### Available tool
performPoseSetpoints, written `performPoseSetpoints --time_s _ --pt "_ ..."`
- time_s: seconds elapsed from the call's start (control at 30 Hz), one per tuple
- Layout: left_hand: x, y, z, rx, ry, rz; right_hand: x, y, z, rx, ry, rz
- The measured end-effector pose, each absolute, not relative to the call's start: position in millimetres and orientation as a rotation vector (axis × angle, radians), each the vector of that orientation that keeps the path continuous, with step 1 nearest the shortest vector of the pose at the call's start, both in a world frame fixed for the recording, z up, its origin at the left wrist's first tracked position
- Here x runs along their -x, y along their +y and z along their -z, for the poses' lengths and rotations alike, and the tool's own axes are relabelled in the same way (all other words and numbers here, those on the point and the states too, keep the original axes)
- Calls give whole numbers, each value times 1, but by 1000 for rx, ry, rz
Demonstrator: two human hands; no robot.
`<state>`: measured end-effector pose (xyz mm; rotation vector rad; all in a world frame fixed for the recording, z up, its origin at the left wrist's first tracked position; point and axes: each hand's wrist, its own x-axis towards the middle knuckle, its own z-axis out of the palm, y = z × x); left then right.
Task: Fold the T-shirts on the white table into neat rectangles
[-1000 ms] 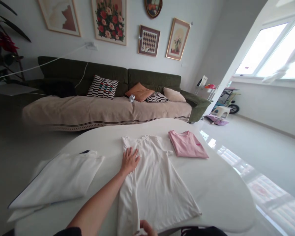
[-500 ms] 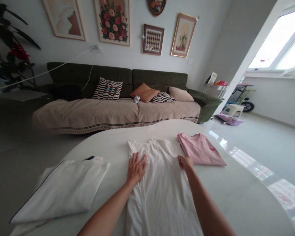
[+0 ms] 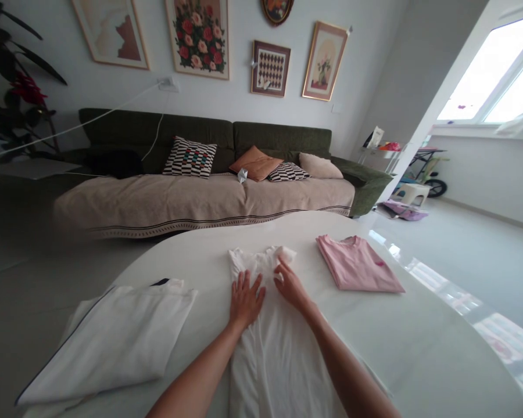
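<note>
A long, thin white garment (image 3: 283, 354) lies lengthwise on the white table, its gathered top edge pointing away from me. My left hand (image 3: 246, 299) rests flat on its upper left part, fingers spread. Near the top middle, my right hand (image 3: 290, 284) has its fingers closed on the right side of the cloth, which is turned inward over the rest. A small bunched bit of fabric stands up past those fingertips. Part of the grip is hidden by the hand itself. The lower end of the garment runs out of view.
A folded pink T-shirt (image 3: 359, 264) sits on the right of the table (image 3: 436, 342). At the left lies a folded white garment with dark trim (image 3: 113, 342). Behind the table stands a green sofa (image 3: 283, 138) with cushions and a beige cover.
My right hand has moved left from beside the pink T-shirt, carrying the garment's right edge inward over its middle. My left hand has stayed nearly in place, flat on the cloth.
</note>
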<state>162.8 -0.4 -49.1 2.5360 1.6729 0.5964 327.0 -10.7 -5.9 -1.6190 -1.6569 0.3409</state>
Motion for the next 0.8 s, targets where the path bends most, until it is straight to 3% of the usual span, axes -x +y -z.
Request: performPoseSetpoints --time_s 0.1,0.27,0.53,0.8 --pt "-163 2 52 -2562 1692 -587 -300 -12 24 1566 -1872 -291" --pt "-163 1 51 -2567 1696 -586 -294 -9 37 1649 -1777 -222" --pt "-162 1 50 -2588 1667 -550 -291 -8 9 1679 -1958 -329" --pt "-163 2 51 -2606 1667 -587 -295 60 -15 1942 -1986 -292"
